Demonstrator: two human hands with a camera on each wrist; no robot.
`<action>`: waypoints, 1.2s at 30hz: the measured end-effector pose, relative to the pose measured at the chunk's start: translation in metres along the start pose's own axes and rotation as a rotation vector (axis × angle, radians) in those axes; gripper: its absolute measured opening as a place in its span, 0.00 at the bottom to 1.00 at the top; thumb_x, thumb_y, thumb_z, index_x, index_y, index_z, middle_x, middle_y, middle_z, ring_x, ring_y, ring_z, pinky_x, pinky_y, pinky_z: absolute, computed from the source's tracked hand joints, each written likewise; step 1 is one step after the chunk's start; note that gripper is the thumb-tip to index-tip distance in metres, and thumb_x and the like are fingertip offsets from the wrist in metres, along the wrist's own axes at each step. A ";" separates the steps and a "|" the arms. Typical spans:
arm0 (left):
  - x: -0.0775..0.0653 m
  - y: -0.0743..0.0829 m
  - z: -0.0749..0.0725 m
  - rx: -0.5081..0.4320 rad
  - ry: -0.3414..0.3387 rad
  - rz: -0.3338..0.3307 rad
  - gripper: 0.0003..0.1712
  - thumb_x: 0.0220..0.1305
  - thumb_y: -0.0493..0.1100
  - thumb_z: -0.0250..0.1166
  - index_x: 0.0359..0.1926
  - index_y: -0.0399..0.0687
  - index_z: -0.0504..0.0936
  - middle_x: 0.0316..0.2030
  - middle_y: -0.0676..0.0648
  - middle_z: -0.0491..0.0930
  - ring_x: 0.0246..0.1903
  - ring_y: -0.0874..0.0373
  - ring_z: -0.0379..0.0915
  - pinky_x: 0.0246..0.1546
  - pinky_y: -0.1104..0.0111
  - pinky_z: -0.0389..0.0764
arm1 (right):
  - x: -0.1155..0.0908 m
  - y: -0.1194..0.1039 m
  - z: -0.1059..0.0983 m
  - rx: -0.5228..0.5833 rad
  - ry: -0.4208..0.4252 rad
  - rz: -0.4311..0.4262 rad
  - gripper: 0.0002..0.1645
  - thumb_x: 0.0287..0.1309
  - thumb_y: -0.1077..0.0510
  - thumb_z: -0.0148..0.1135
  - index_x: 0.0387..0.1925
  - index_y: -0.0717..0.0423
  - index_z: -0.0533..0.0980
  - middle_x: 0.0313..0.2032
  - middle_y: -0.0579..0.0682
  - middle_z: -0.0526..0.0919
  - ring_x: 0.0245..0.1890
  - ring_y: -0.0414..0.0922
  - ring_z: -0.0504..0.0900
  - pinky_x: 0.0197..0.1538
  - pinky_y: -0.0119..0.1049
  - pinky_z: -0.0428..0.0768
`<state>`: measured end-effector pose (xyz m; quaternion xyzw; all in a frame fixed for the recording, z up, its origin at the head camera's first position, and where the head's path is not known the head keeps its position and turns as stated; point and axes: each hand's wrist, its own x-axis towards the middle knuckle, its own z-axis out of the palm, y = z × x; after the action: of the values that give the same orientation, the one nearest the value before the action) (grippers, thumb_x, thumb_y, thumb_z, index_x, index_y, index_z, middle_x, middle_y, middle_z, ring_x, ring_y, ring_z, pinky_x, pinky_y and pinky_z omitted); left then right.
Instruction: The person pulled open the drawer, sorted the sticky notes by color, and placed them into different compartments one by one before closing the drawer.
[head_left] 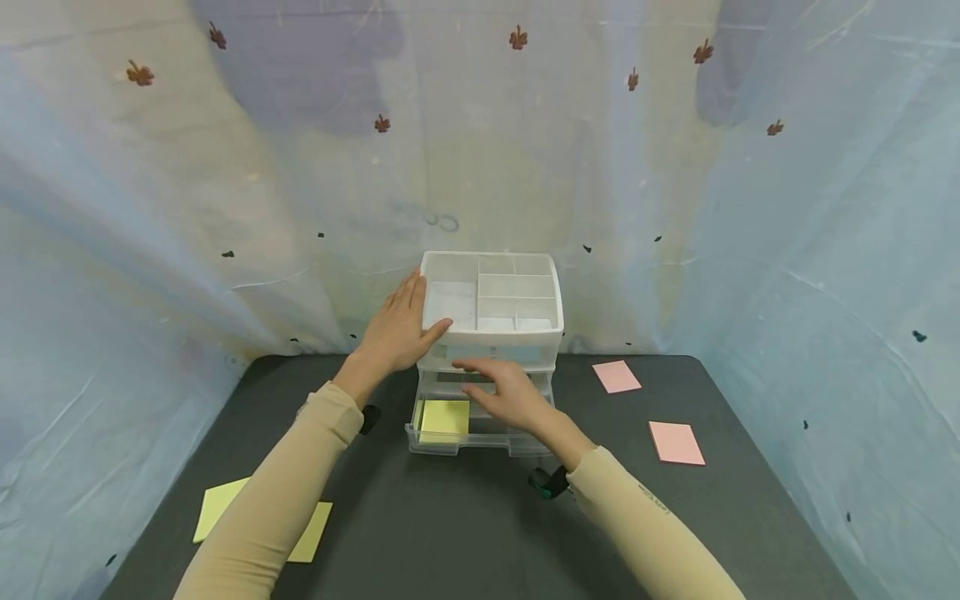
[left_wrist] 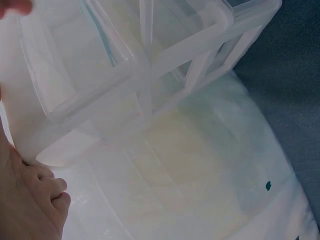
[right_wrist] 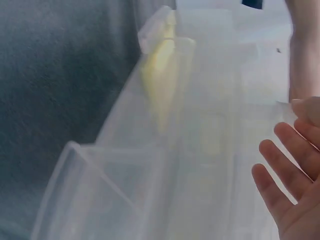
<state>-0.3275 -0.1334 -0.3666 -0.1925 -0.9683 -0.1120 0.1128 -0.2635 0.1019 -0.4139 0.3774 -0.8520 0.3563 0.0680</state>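
A small white and clear plastic drawer unit [head_left: 517,339] stands at the back of the black table, its top divided into compartments. Its bottom drawer [head_left: 491,442] is pulled out, with a yellow sticky note pad [head_left: 445,419] lying in the left part. My left hand [head_left: 393,333] rests against the unit's upper left side, fingers straight and thumb over the front rim. In front of the unit, above the pulled-out drawer, hovers my right hand [head_left: 508,393], fingers extended and holding nothing. The right wrist view shows its spread fingers [right_wrist: 287,172] beside the clear plastic.
Two pink sticky note pads [head_left: 617,377] [head_left: 677,442] lie on the table's right side. Yellow sticky notes [head_left: 311,533] lie at the left, partly hidden under my left forearm. Behind and beside the table [head_left: 450,533] hangs a pale patterned sheet [head_left: 487,183].
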 end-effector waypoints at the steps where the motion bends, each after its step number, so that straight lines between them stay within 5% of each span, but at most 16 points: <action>1: 0.000 0.000 0.000 -0.003 0.000 0.000 0.55 0.78 0.70 0.46 0.83 0.34 0.37 0.83 0.37 0.33 0.82 0.41 0.35 0.80 0.48 0.46 | -0.001 -0.001 -0.004 -0.008 0.023 -0.011 0.26 0.73 0.59 0.64 0.69 0.59 0.75 0.66 0.55 0.80 0.64 0.52 0.81 0.63 0.49 0.81; 10: 0.001 0.000 0.002 0.003 0.012 0.000 0.55 0.79 0.69 0.47 0.82 0.33 0.38 0.83 0.36 0.34 0.82 0.40 0.36 0.80 0.47 0.47 | -0.008 0.002 -0.038 -0.178 0.282 -0.222 0.29 0.69 0.61 0.67 0.68 0.62 0.75 0.68 0.58 0.77 0.67 0.56 0.77 0.67 0.53 0.78; 19: 0.001 0.000 0.001 -0.004 -0.007 -0.001 0.55 0.79 0.70 0.45 0.83 0.34 0.36 0.83 0.37 0.32 0.82 0.41 0.34 0.81 0.49 0.45 | -0.004 0.023 -0.067 -0.328 0.470 -0.179 0.36 0.67 0.57 0.66 0.72 0.67 0.70 0.74 0.63 0.67 0.73 0.62 0.68 0.70 0.65 0.68; 28: 0.000 0.000 0.001 -0.012 0.002 0.004 0.55 0.79 0.70 0.45 0.83 0.34 0.38 0.83 0.37 0.32 0.82 0.41 0.35 0.80 0.48 0.46 | 0.000 0.047 -0.083 -0.465 0.342 0.134 0.44 0.76 0.45 0.54 0.82 0.61 0.53 0.82 0.56 0.50 0.82 0.58 0.47 0.80 0.64 0.45; 36: 0.001 -0.002 0.002 -0.013 -0.001 0.002 0.55 0.79 0.71 0.45 0.83 0.35 0.37 0.83 0.38 0.32 0.82 0.41 0.35 0.80 0.47 0.45 | 0.008 0.062 -0.090 -0.532 0.252 0.274 0.48 0.79 0.38 0.47 0.83 0.61 0.46 0.83 0.57 0.45 0.82 0.58 0.43 0.80 0.63 0.43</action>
<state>-0.3292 -0.1341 -0.3685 -0.1942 -0.9674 -0.1183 0.1112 -0.3253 0.1850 -0.3790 0.1813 -0.9431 0.1709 0.2204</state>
